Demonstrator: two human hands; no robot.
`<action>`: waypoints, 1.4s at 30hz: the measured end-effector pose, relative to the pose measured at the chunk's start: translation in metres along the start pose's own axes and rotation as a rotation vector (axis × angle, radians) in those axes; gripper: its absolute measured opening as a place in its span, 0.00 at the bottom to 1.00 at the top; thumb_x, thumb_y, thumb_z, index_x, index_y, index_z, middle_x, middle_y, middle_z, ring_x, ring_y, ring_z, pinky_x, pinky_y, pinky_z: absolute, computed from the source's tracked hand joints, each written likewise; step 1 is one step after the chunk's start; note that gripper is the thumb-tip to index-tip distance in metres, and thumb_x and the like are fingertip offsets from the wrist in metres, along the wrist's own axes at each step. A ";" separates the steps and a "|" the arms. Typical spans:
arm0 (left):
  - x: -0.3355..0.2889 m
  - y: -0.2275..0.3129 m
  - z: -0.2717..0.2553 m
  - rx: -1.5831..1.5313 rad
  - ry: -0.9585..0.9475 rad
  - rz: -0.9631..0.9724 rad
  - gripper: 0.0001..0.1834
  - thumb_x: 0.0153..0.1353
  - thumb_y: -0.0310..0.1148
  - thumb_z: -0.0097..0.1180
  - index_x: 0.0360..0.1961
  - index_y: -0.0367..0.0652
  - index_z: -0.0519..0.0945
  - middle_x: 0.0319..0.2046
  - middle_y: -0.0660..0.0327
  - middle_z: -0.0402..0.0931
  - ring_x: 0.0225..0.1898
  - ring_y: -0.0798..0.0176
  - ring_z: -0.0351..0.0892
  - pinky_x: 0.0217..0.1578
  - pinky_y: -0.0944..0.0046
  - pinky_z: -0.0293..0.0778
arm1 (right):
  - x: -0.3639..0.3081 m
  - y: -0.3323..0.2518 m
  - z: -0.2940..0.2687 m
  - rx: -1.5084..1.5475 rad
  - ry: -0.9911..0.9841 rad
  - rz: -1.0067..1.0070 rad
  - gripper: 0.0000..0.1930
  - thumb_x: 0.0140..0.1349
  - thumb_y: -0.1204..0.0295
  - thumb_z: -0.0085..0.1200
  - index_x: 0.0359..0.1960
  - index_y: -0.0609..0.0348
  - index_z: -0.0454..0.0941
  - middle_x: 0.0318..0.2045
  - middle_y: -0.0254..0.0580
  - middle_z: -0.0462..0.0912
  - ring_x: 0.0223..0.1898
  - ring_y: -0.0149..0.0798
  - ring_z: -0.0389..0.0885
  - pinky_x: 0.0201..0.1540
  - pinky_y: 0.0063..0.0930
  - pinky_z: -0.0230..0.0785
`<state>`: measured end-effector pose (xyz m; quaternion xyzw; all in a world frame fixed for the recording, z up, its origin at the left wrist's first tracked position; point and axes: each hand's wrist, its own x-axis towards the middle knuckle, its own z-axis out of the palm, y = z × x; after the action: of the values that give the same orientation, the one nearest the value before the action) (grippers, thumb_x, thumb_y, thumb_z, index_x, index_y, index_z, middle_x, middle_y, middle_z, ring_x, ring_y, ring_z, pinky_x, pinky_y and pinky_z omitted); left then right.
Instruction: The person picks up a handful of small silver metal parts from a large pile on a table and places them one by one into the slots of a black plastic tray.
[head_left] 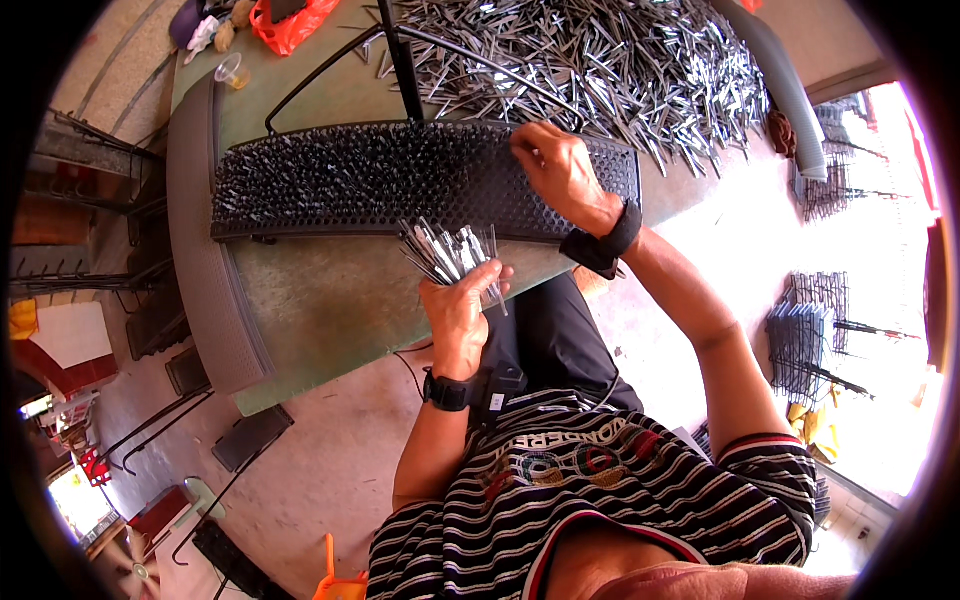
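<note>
My left hand (462, 308) is closed around a bundle of thin, silvery metal strips (450, 250), which fan out above the fingers in front of the rack's near edge. A long black rack (225, 226) full of small round holes lies across the table. Dark, shiny pieces stand packed in its left and middle holes, while bare holes show toward its right end. Over that right part is my right hand (558, 170), its fingers curled together in a pinch. What the fingertips hold, if anything, is too small to make out.
Behind the rack, a large heap of similar strips (600, 60) covers the green table (320, 300). A black metal frame (398, 70) rises at the rack's far side. A clear cup (233, 72) and red plastic bag (292, 28) sit far left. Grey padding (195, 240) lines the table's left edge.
</note>
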<state>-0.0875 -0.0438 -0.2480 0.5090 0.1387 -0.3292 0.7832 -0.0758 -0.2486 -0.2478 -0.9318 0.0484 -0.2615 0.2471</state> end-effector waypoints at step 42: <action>0.002 0.000 0.003 -0.080 -0.033 0.006 0.12 0.46 0.15 0.60 0.35 0.34 0.75 0.27 0.57 0.77 0.23 0.57 0.80 0.21 0.64 0.75 | -0.012 -0.052 -0.022 0.715 -0.134 0.541 0.05 0.55 0.81 0.53 0.33 0.68 0.72 0.24 0.43 0.82 0.22 0.32 0.82 0.24 0.21 0.73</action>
<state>-0.0860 -0.0476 -0.2475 0.4722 0.1371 -0.3295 0.8060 -0.0991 -0.2103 -0.2119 -0.7566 0.1809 -0.1269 0.6154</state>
